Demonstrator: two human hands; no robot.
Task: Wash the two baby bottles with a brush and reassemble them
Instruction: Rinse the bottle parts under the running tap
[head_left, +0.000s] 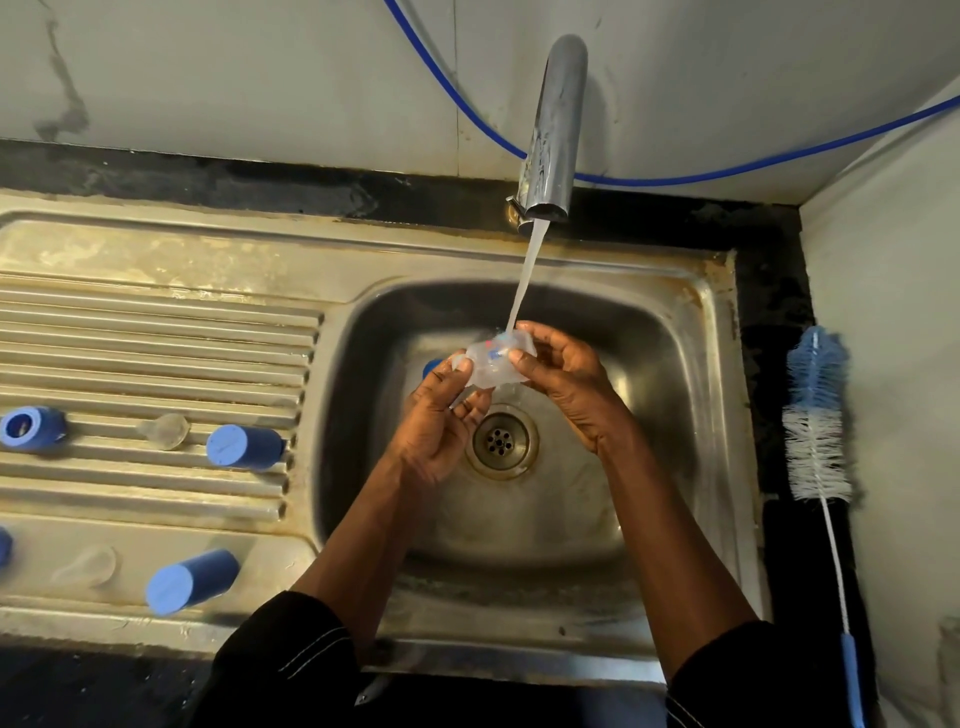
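Water (527, 275) runs from the tap (553, 130) onto a clear bottle (493, 364) held over the sink (691, 395), just above the drain (501, 441). Both hands grasp it: the left hand (441, 421) curls its fingers under the near side, and the right hand (566, 384) pinches the far side between thumb and fingertips. On the draining board (156, 322) lie a blue ring (32, 427), a clear teat (166, 431) and a blue cap (244, 447) — well apart from the bottle. The brush (818, 415) lies on the dark bench (774, 322) right of the sink.
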